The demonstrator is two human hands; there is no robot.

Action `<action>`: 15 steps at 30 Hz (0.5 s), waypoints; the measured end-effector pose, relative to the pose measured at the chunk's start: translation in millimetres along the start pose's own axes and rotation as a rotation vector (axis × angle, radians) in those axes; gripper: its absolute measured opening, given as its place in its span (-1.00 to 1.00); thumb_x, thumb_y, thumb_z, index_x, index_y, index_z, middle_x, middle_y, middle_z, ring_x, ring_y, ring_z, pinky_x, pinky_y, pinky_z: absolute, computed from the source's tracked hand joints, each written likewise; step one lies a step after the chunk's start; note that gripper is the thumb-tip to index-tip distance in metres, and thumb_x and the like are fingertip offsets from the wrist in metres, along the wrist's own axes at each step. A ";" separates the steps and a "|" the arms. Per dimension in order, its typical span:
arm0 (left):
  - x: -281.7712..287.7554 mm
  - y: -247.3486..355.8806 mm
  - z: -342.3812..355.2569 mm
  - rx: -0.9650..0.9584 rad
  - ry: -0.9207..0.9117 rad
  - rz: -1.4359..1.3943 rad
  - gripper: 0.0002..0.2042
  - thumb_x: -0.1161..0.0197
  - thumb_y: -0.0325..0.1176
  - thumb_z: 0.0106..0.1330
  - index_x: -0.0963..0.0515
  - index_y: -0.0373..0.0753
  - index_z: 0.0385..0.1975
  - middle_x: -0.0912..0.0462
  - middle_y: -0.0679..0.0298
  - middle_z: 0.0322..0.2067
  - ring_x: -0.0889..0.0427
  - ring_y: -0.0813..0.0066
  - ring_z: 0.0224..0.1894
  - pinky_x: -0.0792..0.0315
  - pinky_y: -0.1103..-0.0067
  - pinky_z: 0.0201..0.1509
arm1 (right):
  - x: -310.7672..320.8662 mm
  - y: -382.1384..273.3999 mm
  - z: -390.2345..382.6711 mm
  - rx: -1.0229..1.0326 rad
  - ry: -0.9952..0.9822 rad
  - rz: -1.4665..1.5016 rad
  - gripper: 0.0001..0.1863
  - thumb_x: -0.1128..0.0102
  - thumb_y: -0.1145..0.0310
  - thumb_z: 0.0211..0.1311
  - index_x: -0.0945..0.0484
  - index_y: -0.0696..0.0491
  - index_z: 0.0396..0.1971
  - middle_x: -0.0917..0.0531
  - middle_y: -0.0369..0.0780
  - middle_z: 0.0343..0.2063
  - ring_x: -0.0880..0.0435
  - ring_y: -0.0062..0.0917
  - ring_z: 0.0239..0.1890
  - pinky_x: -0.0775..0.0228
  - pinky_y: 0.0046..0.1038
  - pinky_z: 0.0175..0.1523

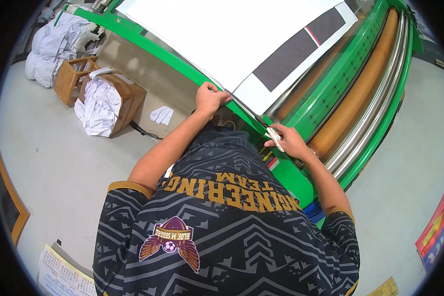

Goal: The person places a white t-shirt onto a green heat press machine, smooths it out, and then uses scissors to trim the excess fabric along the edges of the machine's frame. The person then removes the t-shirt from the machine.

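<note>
My left hand (210,99) is at the near edge of the green-framed machine bed, thumb and fingers pinched together at the rim of a white sheet (207,39). A dark grey panel (301,52) with a thin red and white stripe is printed on this sheet. Farther right, my right hand (292,143) is closed around the white-wrapped handles of what looks like a pair of scissors (275,139). A dark, narrow length runs from them along the sheet's edge toward my left hand; whether all of it is blade I cannot tell.
Right of the sheet, the green machine (325,98) carries a long brown roller (357,93) and shiny metal bars. On the left stand a cardboard box (129,98) stuffed with white cloth, a wooden stool (66,81) and a large white bundle (54,47). A white scrap (162,115) lies nearby.
</note>
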State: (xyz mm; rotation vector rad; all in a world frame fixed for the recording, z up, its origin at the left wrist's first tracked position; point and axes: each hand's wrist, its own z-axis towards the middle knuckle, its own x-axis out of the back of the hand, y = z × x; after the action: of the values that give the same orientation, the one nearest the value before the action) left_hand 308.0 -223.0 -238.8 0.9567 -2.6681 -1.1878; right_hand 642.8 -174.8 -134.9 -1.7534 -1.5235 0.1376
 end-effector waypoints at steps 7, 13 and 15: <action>0.2 -5.8 2.9 -0.044 0.025 0.101 -0.62 -0.45 -0.71 0.24 -0.32 -0.28 -0.20 -0.73 -0.06 -0.26 -0.91 0.14 -0.20 -0.81 0.47 -0.17 | 0.4 -14.2 -2.8 -0.076 -0.066 0.056 -0.18 -0.67 -0.15 0.26 -0.66 0.16 0.29 -0.84 -0.01 -0.19 -0.84 -0.25 -0.14 -0.62 -0.24 0.02; -0.1 0.0 1.3 -0.012 0.012 0.068 -0.62 -0.44 -0.69 0.26 -0.30 -0.24 -0.24 -0.72 -0.02 -0.28 -0.90 0.15 -0.22 -0.80 0.48 -0.19 | -6.4 -6.7 2.8 -0.131 -0.154 0.309 -0.18 -0.62 -0.19 0.32 -0.63 0.12 0.34 -0.85 -0.12 -0.08 -0.82 -0.39 -0.04 -0.62 -0.30 0.10; 0.1 0.4 2.3 -0.013 0.009 0.062 -0.61 -0.45 -0.69 0.26 -0.28 -0.22 -0.26 -0.72 -0.02 -0.27 -0.90 0.14 -0.22 -0.81 0.47 -0.19 | -6.9 -7.1 6.6 -0.134 -0.167 0.312 -0.18 -0.62 -0.19 0.33 -0.62 0.12 0.35 -0.85 -0.13 -0.07 -0.81 -0.41 -0.02 -0.61 -0.31 0.12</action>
State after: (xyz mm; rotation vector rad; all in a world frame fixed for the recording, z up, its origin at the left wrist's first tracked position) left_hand 307.0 -221.3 -240.2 0.8683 -2.6586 -1.1843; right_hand 631.7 -177.9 -137.8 -2.1258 -1.3892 0.3534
